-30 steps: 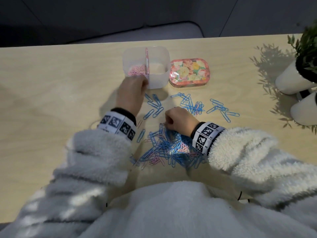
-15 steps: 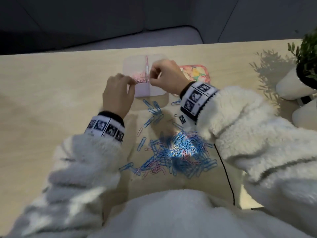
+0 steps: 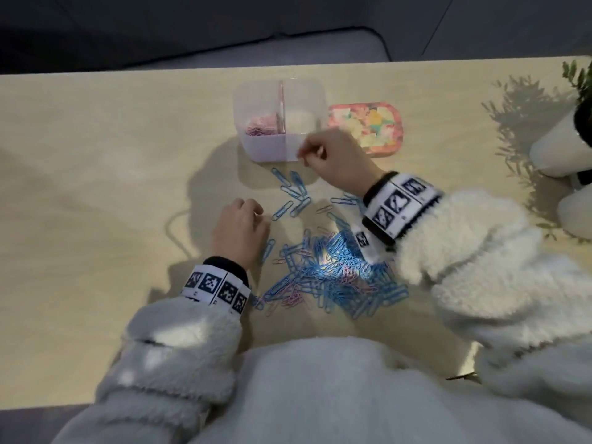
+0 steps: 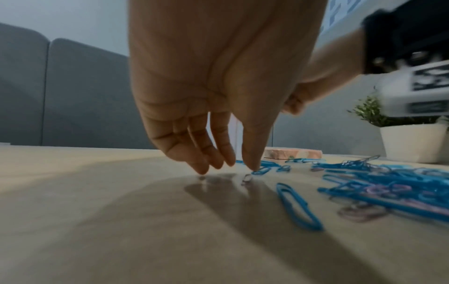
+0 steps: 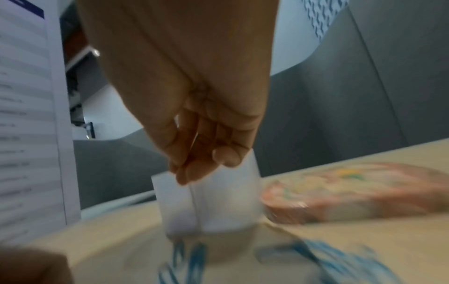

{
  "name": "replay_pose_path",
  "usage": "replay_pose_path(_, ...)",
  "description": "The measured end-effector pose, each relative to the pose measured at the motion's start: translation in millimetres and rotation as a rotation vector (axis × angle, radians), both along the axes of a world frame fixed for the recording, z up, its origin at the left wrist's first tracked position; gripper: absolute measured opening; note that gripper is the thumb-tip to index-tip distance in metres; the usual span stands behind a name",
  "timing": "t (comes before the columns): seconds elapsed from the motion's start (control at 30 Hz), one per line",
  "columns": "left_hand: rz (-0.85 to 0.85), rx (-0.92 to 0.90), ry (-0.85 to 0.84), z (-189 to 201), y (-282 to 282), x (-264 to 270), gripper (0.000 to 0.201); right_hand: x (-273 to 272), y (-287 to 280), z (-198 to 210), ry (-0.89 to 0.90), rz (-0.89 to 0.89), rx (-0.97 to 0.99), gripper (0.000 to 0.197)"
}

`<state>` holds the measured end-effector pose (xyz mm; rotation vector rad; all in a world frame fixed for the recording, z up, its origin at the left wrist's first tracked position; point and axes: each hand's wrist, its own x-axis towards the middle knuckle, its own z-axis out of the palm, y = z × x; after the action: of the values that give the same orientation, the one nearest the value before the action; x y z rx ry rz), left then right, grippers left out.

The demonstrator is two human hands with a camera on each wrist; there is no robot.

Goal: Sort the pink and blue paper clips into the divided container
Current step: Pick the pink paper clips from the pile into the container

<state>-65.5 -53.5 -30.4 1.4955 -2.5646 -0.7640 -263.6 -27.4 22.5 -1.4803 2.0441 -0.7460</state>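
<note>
The clear divided container (image 3: 272,152) stands at the back of the table, with pink clips (image 3: 261,128) in its left half; its right half looks bare. A mixed heap of blue and pink clips (image 3: 336,274) lies near me. My left hand (image 3: 258,214) is low over the table left of several loose blue clips (image 3: 293,193). In the left wrist view its straight fingers (image 4: 218,163) point down just above a small pink clip (image 4: 246,177). My right hand (image 3: 304,153) hovers at the container's (image 5: 218,207) front right corner, fingers drawn together (image 5: 194,173), nothing visible in them.
A floral tin (image 3: 365,128) lies right of the container. White plant pots (image 3: 557,149) stand at the table's right edge. A single blue clip (image 4: 298,207) lies close to my left hand. Bare wood stretches to the left.
Both hands have come back from the container's top. The left dropped to the table near the loose clips; the right drew back to the container's front corner.
</note>
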Motion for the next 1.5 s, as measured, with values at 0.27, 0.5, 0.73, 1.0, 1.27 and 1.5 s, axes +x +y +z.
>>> replay_pose_path(0.27,-0.023,0.054,-0.009,-5.7,-3.6,0.4,0.013,-0.4,58.5,-50.9,0.163,0.05,0.249,0.013)
replay_pose_path(0.5,-0.061,0.461,0.245,-0.3,0.4,3.2,0.011,9.5,52.3,-54.2,0.248,0.182,0.334,0.011)
replay_pose_path(0.73,-0.178,0.562,0.244,-2.3,17.9,-9.8,0.006,4.6,67.4,-51.6,0.216,0.18,0.306,0.011)
replay_pose_path(1.0,-0.488,0.181,0.032,-10.8,29.8,-20.1,0.015,-7.7,63.2,-52.5,0.195,0.153,0.322,0.019)
replay_pose_path(1.27,-0.26,0.495,0.288,-1.8,17.0,-13.4,0.013,-24.9,62.8,-44.9,-0.077,0.082,0.349,0.023)
replay_pose_path(1.5,-0.037,0.836,0.461,0.0,-6.2,11.9,0.017,-29.5,79.9,-33.7,-0.591,-0.235,0.203,0.021)
